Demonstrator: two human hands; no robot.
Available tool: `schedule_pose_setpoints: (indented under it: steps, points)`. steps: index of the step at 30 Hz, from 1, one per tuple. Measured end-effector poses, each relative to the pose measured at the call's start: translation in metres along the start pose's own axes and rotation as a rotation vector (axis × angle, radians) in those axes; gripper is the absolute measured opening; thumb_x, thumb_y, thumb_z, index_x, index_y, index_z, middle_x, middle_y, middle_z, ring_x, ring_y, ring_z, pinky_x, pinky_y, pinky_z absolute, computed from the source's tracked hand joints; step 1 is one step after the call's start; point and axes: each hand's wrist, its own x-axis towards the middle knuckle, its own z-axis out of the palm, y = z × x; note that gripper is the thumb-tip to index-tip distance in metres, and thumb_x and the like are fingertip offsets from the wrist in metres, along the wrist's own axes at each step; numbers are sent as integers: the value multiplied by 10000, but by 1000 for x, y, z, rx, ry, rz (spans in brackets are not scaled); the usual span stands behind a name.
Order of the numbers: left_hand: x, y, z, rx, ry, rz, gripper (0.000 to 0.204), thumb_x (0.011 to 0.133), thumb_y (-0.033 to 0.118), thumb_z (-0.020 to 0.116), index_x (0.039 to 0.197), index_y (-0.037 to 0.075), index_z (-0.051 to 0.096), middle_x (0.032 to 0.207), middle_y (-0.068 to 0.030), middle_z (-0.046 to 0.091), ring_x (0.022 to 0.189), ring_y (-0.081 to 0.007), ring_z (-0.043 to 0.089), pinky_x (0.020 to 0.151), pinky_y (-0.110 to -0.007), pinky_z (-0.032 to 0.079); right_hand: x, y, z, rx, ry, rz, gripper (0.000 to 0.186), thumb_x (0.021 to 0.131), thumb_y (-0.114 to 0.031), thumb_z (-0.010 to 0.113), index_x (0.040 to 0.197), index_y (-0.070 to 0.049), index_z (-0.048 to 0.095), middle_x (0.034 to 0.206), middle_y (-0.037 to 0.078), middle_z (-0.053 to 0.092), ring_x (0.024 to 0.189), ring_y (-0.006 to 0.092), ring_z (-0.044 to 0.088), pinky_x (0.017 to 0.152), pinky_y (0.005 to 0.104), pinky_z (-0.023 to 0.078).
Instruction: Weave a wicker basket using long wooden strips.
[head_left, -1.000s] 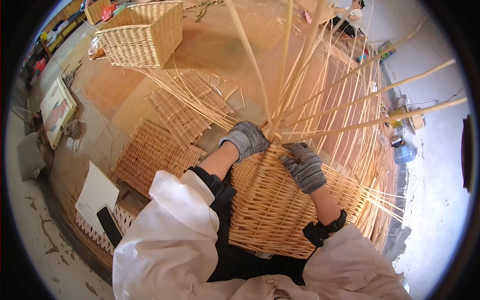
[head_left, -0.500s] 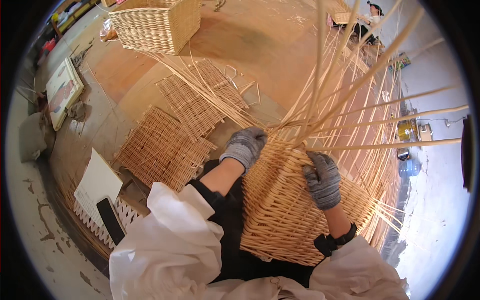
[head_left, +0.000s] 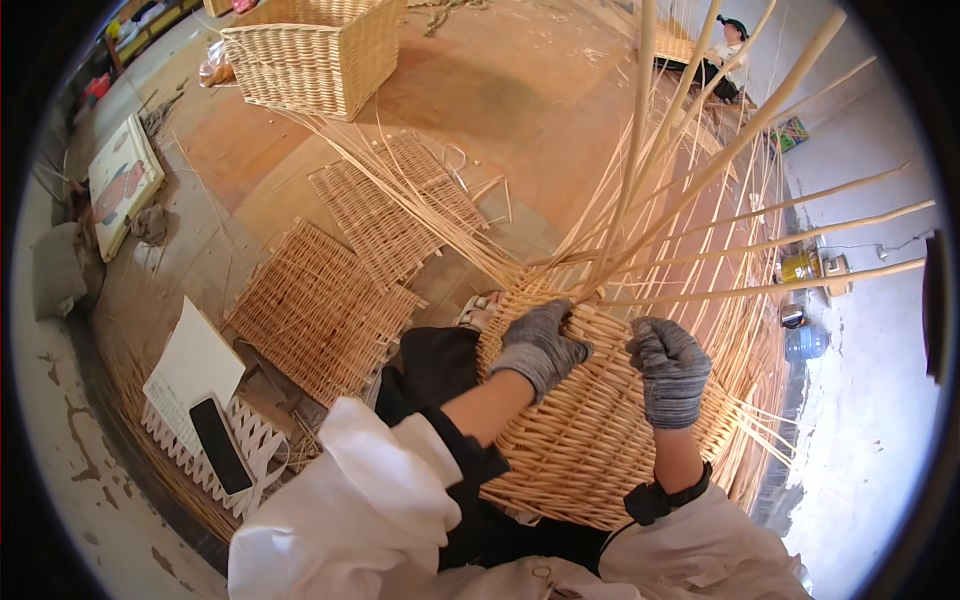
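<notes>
A partly woven wicker basket [head_left: 590,440] leans across my lap, with long willow rods [head_left: 700,150] fanning out from its upper edge. My left hand [head_left: 545,345], in a grey knitted glove, grips the basket near its upper corner, the thumb lying on the woven side. To its right, my gloved right hand [head_left: 672,370] is closed with its fingertips pinched together close to the basket's edge. What those fingers hold, if anything, is too small or hidden to make out.
Flat woven panels [head_left: 320,310] lie on the floor at left, near a phone [head_left: 221,445] and a white sheet [head_left: 195,365]. A finished-looking wicker basket [head_left: 310,65] stands farther off. Another person [head_left: 725,60] sits at the far right. A blue water bottle [head_left: 806,342] stands by the wall.
My left hand has moved right and down from the corner onto the basket's side. My right hand has shifted slightly right, its fingers now pinched. The basket has turned a little.
</notes>
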Motion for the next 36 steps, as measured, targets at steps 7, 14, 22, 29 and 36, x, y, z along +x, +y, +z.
schedule_pose_setpoints:
  steps: [7,14,22,29,36]
  points:
    - [10,-23,37,-292,249,-54,559,628,217,699,1094,5,474,989,-142,534,904,-219,525,806,-297,408,24,-34,28,-84,79,-332,168,721,-116,629,843,-3,602,654,79,590,556,97,548,496,230,435]
    - [-7,-4,34,-258,340,-148,644,619,247,708,1136,-10,424,1012,-162,513,938,-247,506,835,-315,390,37,-42,30,-63,64,-189,126,686,-67,652,785,-2,609,589,43,565,511,70,484,474,194,397]
    - [-7,-6,32,-313,401,-62,559,660,184,671,1125,-14,431,1024,-164,513,934,-250,512,832,-314,394,69,-48,57,-208,256,-260,186,689,-141,662,623,-8,551,505,29,486,451,76,429,431,224,371]
    - [-9,-12,27,-257,456,76,464,671,162,656,1078,12,491,1030,-148,520,917,-247,516,809,-297,402,90,-44,54,-299,91,-212,294,677,-310,645,691,-22,592,531,94,534,451,191,495,490,294,413]
    - [15,-28,23,-171,305,84,543,618,241,705,1057,-9,506,1036,-147,501,930,-243,503,811,-285,399,106,-58,56,-470,-95,-174,326,676,-309,649,621,1,562,511,100,515,444,188,503,469,292,414]
